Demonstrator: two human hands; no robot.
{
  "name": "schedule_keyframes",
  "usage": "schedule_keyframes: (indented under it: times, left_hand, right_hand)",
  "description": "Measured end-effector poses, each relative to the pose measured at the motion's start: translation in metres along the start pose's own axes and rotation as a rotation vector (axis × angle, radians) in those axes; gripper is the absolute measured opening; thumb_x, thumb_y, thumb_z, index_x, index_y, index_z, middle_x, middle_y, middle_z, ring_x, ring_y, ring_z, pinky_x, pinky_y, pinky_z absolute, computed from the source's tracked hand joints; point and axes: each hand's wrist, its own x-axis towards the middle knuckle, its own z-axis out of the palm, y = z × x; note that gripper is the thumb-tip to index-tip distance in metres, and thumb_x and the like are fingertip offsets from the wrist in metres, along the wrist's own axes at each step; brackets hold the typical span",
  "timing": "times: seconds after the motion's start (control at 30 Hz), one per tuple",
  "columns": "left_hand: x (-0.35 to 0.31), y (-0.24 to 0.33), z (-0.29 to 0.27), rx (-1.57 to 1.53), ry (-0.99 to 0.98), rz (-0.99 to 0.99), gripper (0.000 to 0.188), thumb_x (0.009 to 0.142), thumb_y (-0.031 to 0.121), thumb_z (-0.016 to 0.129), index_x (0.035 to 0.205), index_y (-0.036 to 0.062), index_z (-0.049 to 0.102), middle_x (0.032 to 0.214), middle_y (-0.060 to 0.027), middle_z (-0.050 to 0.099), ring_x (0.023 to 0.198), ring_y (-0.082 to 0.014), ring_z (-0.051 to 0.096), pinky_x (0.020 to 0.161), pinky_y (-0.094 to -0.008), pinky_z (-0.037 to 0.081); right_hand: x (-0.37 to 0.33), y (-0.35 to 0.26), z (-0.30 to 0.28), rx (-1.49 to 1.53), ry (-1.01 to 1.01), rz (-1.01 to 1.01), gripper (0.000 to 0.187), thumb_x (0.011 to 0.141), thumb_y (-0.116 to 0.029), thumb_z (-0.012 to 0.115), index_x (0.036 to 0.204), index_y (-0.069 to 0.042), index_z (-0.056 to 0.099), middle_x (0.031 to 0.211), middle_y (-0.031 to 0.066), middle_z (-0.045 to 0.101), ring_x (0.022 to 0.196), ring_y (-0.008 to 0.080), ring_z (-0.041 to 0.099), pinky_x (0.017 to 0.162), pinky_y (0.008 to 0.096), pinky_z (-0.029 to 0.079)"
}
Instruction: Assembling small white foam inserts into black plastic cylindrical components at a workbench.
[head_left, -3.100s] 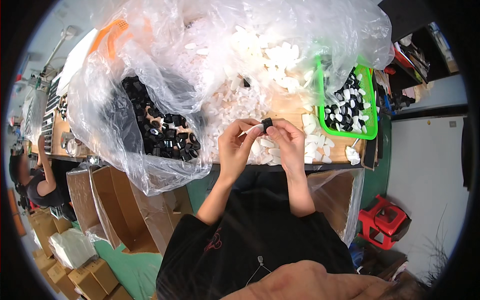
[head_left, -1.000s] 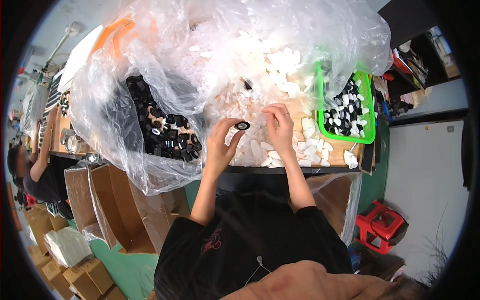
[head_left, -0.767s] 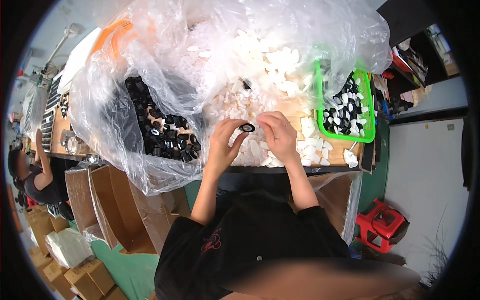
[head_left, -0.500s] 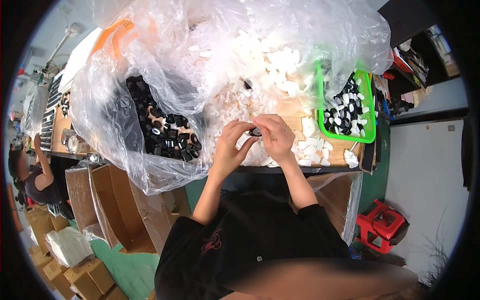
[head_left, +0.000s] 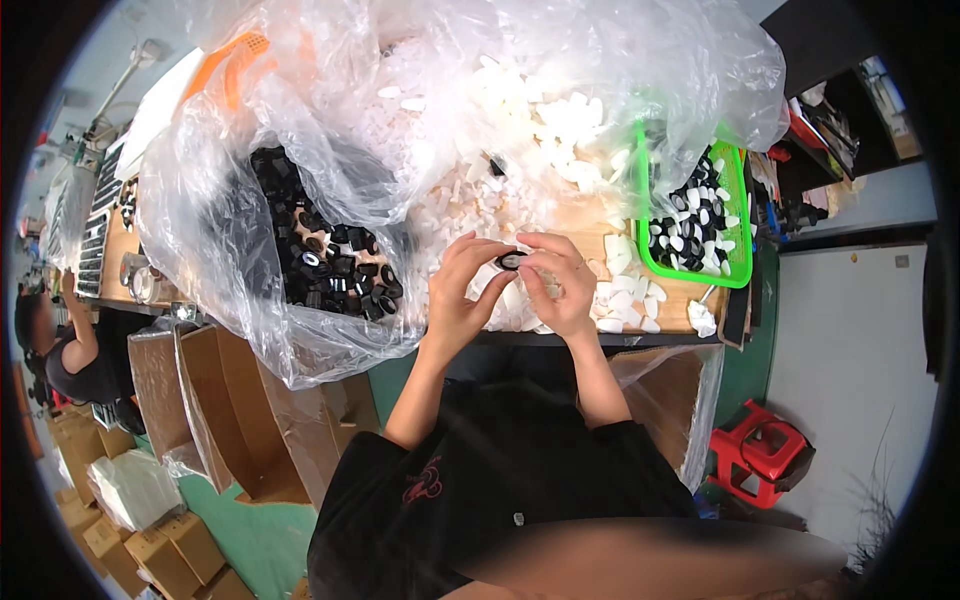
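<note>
Black oval piece [head_left: 511, 260], its long axis running roughly nine to three o'clock, lies at two o'clock from our left hand [head_left: 460, 293], which pinches it, and ten o'clock from our right hand [head_left: 563, 288]; the right fingertips seem to touch its three o'clock end, though we cannot tell whether they pinch; neither hand is clearly nearer; outward, loose black pieces [head_left: 343, 266] lie at nine, white pieces [head_left: 565, 130] at one, a green basket [head_left: 747, 230] past two.

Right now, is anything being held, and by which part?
Yes: a small black oval piece. The left hand pinches its left edge; the right hand is at its right edge, its grip unclear.
</note>
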Motion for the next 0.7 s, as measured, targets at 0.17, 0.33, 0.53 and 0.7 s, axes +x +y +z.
schedule_keyframes:
  times: [0.17,0.33,0.53,0.7]
  left_hand:
    - [0.001,0.004,0.0,0.071,-0.002,0.034,0.031,0.077,0.003,0.077,0.106,0.0055,0.068,0.1,-0.0086,0.07,0.1,-0.0289,0.064,0.101,-0.0474,0.045]
    - [0.004,0.006,0.0,0.173,-0.035,0.117,0.035,0.075,0.001,0.076,0.109,0.0063,0.067,0.1,-0.007,0.068,0.101,-0.0282,0.063,0.101,-0.0487,0.043]
    - [-0.002,-0.004,0.001,0.167,0.003,0.071,0.034,0.075,0.0,0.075,0.107,0.0057,0.067,0.101,-0.0073,0.068,0.098,-0.028,0.062,0.102,-0.0476,0.043]
    - [-0.005,-0.006,-0.003,0.241,-0.013,0.055,0.033,0.075,0.0,0.076,0.106,0.005,0.068,0.099,-0.008,0.068,0.097,-0.0273,0.061,0.095,-0.0426,0.046]
  right_hand:
    - [0.006,-0.009,-0.003,-0.23,0.003,-0.13,0.014,0.079,0.001,0.07,0.092,-0.004,0.07,0.112,0.0128,0.067,0.097,0.0311,0.065,0.082,0.037,0.054]
    - [0.008,-0.011,-0.006,-0.285,-0.026,-0.156,0.012,0.079,0.0,0.07,0.09,-0.002,0.07,0.112,0.0123,0.066,0.098,0.031,0.064,0.083,0.037,0.053]
    - [0.006,0.0,-0.008,-0.098,-0.065,0.012,0.012,0.085,-0.003,0.066,0.096,0.0,0.069,0.111,0.0134,0.065,0.101,0.0283,0.062,0.082,0.0357,0.052]
    - [0.028,0.058,-0.036,-0.287,0.075,0.312,0.012,0.09,-0.004,0.061,0.1,-0.001,0.067,0.102,0.0125,0.067,0.083,0.0219,0.064,0.072,0.0301,0.05]
